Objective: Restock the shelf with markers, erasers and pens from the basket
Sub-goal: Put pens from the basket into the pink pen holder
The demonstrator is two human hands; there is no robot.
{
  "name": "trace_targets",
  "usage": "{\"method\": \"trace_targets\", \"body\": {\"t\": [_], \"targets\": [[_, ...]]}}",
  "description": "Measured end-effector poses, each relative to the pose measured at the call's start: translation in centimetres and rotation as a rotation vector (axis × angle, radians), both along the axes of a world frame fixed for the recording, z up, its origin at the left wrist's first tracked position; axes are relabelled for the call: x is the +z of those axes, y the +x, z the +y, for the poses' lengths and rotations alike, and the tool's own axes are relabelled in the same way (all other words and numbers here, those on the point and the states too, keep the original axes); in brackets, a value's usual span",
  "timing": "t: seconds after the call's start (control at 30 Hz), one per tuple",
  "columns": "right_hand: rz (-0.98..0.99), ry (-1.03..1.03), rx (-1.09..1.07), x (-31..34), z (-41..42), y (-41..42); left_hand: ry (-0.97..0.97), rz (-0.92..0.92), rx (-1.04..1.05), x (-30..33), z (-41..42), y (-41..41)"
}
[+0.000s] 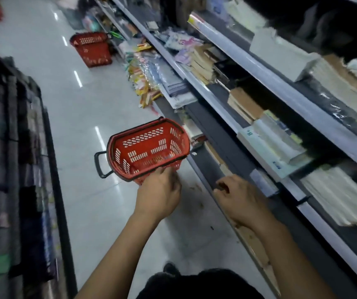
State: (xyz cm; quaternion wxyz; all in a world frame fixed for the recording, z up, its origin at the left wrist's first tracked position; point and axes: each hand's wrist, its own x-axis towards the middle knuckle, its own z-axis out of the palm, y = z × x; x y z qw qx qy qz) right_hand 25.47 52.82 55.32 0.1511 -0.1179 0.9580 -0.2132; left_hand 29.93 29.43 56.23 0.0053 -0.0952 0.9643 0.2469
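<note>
A red plastic basket point(149, 147) with black handles hangs tilted over the aisle floor, its open top facing me. I see almost nothing inside it, only a faint small item near its lower wall. My left hand point(160, 193) grips the basket's near rim. My right hand point(235, 197) hovers just right of it by the lower shelf edge point(207, 178), fingers curled; whether it holds something small I cannot tell. The shelf point(248, 67) on the right carries stacks of notebooks and paper packs.
A second red basket point(92, 48) stands on the floor further down the aisle. Packaged stationery point(145, 72) spills along the lower shelf. Another dark shelf unit point(11, 169) lines the left side. Glossy white floor point(82, 117) runs between them.
</note>
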Motion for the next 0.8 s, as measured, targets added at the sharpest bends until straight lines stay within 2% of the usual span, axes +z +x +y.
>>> {"method": "trace_targets", "body": {"t": [0.4, 0.57, 0.8], "targets": [[-0.073, 0.006, 0.158, -1.9, -10.8, -9.6, 0.015, -0.041, 0.162, -3.0, -10.2, -5.8], [-0.124, -0.056, 0.167, -3.7, -14.4, -17.2, -0.010, -0.071, 0.196, -4.5, -13.1, -12.1], [-0.253, -0.041, 0.224, -8.1, -18.5, -29.8, -0.008, -0.161, 0.241, -7.3, -15.7, -23.7]]}}
